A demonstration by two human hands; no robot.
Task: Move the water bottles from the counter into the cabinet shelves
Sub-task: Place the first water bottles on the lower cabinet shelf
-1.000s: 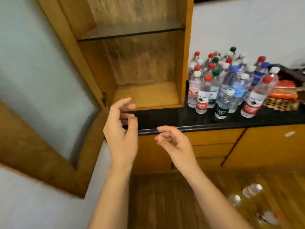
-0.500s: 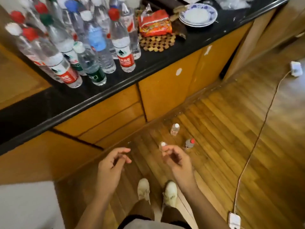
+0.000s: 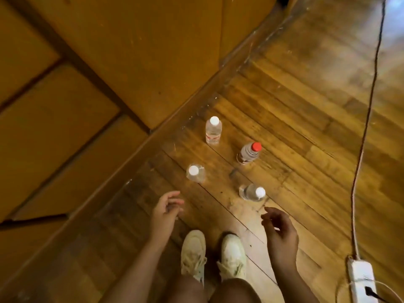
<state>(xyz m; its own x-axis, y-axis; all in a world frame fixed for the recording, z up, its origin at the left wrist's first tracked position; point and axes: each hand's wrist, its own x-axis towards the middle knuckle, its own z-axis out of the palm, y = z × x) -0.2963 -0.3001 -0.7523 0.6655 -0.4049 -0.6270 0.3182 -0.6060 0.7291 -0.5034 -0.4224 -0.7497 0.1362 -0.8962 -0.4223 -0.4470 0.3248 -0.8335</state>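
While the wooden cabinet fronts (image 3: 109, 84) fill the upper left of the frame, no counter or shelf is in view. Left of centre, low down, the left hand (image 3: 165, 212) hangs loosely curled, holding nothing. Above it, four water bottles stand apart on the plank floor (image 3: 295, 106): a white-capped bottle (image 3: 195, 173), a labelled bottle (image 3: 213, 130), a red-capped bottle (image 3: 248, 152) and a nearer bottle (image 3: 252, 192). The right hand (image 3: 281, 231) is equally relaxed and empty. Careless reaching or the shoes (image 3: 213, 254) could topple them; at far right, the cord (image 3: 369, 106) and power strip (image 3: 360, 278) could snag a foot.
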